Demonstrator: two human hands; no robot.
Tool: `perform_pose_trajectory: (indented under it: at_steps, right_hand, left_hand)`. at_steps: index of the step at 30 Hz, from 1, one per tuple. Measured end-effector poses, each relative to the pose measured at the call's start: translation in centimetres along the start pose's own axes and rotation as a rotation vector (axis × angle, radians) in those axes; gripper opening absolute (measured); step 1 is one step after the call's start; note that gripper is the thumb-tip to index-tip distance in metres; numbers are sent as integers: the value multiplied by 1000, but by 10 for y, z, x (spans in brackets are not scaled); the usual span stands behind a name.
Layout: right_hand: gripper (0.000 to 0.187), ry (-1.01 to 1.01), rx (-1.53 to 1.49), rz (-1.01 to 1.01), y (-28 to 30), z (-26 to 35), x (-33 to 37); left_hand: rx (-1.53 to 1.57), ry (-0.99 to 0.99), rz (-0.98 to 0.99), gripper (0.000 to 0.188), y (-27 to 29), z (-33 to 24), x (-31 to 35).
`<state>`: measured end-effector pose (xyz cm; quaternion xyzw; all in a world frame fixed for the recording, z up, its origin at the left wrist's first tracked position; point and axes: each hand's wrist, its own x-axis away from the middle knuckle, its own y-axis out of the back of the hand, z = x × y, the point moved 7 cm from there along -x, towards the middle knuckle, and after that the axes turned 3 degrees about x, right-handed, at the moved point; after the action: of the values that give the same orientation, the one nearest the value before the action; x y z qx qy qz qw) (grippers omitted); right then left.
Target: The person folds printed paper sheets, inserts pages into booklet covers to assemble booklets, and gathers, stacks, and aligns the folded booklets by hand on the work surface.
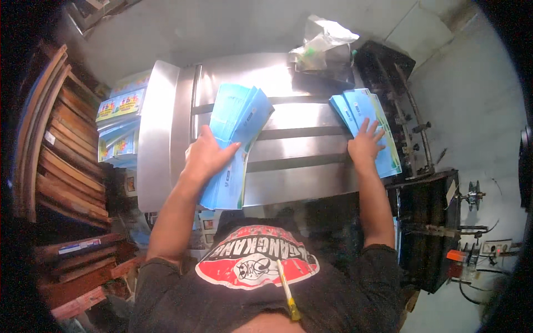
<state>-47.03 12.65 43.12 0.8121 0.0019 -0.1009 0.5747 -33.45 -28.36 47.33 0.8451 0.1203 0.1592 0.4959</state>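
Note:
My left hand [208, 155] grips the left edge of a fanned stack of blue printed sheets [237, 114], thumb on top and the other fingers partly hidden. That stack lies lengthwise over the left half of a shiny metal table [300, 147] with dark slots. At the table's right end lies a second stack of blue printed sheets [355, 105], its upper edges fanned out. On it rests my right hand [367, 141], palm down with the fingers spread.
Printed packs [119, 108] are piled beyond the table's left end, beside a rack of wooden boards [72, 139]. A clear plastic bag [325, 39] sits at the table's far edge. Dark machinery with metal rods [413, 116] and a wall socket [496, 248] are on the right.

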Motion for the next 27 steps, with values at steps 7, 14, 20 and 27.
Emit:
perform_pose_trajectory:
  at_steps: [7,14,20,27]
  right_hand:
    - [54,4,6,-47,-41,-34,-34]
    - [48,192,-267,16,69,-45,-14]
    - [61,292,-1375,459,128,89,94]
    - [92,67,-2144,1054,99,215,179]
  left_hand:
    - [44,38,46,76,2,0,5]
    - [39,57,49,79,-2,10,0]
    - [27,53,49,84,0,5,4]
    - [17,-7,70,110,6,-8,-4]
